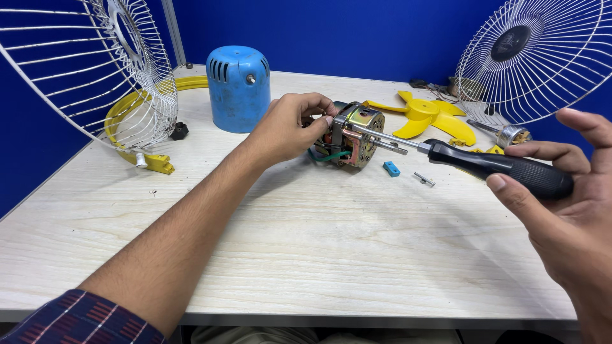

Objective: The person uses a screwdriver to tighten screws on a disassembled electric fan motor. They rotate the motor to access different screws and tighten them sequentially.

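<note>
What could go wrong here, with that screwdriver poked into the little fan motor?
The screwdriver is held only by the right hand's fingertips, so its tip might slip off the fan motor and nick the exposed wires. The left hand steadies the motor from one side only; it could roll. The small blue piece and loose pin nearby could easily get knocked away.

Fan motor (352, 135): shiny brass-toned stamped metal, copper windings, bare steel shaft. Screwdriver (491, 167): matt black textured plastic handle, bright metal shank. Motor cover (238, 88): glossy blue painted, slightly scuffed. Blade (428, 116): smooth yellow plastic. Grilles (534, 57): white coated wire. Table (306, 242): pale wood-grain laminate, matt. Sleeve (83, 320): checked woven cloth.
</note>
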